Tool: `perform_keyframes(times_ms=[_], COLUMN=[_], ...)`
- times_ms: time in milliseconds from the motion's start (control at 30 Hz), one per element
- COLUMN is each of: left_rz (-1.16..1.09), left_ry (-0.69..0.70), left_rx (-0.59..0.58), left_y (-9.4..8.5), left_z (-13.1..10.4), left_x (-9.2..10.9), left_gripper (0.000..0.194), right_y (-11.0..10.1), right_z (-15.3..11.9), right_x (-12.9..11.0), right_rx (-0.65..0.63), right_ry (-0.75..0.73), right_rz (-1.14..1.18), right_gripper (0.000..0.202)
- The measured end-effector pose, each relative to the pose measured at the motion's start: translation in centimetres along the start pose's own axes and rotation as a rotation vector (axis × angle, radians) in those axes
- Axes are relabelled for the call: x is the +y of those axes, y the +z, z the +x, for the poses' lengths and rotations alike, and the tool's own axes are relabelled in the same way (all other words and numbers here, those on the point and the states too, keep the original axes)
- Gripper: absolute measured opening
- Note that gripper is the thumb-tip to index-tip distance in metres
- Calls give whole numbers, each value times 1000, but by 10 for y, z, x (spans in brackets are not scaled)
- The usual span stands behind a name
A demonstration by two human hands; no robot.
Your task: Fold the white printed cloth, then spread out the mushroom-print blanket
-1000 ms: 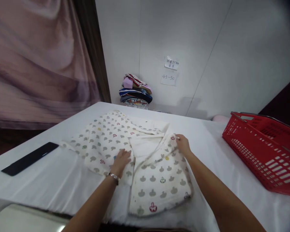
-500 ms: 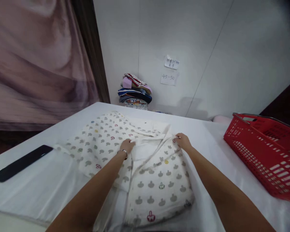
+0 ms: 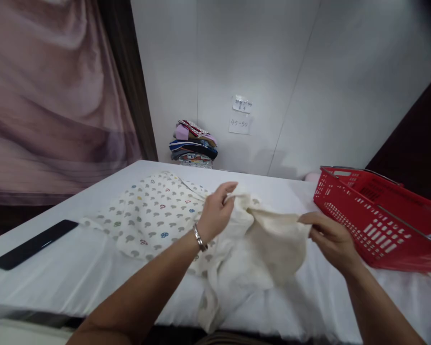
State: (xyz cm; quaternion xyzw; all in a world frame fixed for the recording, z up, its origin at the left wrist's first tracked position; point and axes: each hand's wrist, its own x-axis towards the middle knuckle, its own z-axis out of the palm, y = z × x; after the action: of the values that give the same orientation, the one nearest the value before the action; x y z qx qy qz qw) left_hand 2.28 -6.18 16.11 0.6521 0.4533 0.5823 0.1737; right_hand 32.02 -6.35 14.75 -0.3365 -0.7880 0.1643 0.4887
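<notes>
A white garment (image 3: 172, 211) with a print of small mushrooms, mostly grey with a few coloured ones, lies across the table. Its left part is spread flat, while its right part is lifted and shows the plain cream inner side. My left hand (image 3: 215, 213), with a silver bracelet at the wrist, pinches the cloth near the middle of the garment. To the right, my right hand (image 3: 332, 239) grips the raised edge between thumb and fingers. Cloth hangs in a loose fold between the two hands, and one end droops toward the table's front edge.
A red plastic basket (image 3: 366, 220) stands on the right of the white-covered table (image 3: 93, 282). On the left lies a flat black slab (image 3: 34, 244). Folded clothes (image 3: 194, 143) are stacked by the wall behind, below paper notes (image 3: 240, 124). A pink curtain (image 3: 50, 105) hangs at left.
The garment's right part has been raised and turned, from printed side up to its cream inner side. My right hand moved right and nearer; my left hand moved slightly right. The view shifted a little.
</notes>
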Motion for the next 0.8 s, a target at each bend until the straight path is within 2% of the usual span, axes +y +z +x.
perform_keyframes(times_ms=[100,167,267,367,467,567,667,800], left_rz=[-154,-258,-354,-366,-347,-289,-204,-157], left_ry=[-156,-262,-333,-306,-272,-212,-111,-25], left_rx=[-170,-196,-179,-173,-164,-196,-263,-317], left_y=[29,42,50,48,46,46,45,46], left_z=[-33,-52,-72,-82,-88,-93,-94,-90], left_x=[1,-4,-6,-3,-1,-2,-4,-1], left_gripper=[44,44,44,43,45,47,50,55], right_y=[19,33,51,63,71,74,74,75], right_z=[-9,-10,-8,-4,-2,1,5,13], right_x=[-11,-14,-21,-25,-22,-14,-12,-16], right_rx=[-172,-245,-327,-341,-304,-301,-364,-446], right_ry=[-97,-121,-117,-72,36,156,161,95], right_rz=[-155,-152,-122,-121,-114,-24,73,157], right_gripper=[22,26,28,26,26,43,58,39])
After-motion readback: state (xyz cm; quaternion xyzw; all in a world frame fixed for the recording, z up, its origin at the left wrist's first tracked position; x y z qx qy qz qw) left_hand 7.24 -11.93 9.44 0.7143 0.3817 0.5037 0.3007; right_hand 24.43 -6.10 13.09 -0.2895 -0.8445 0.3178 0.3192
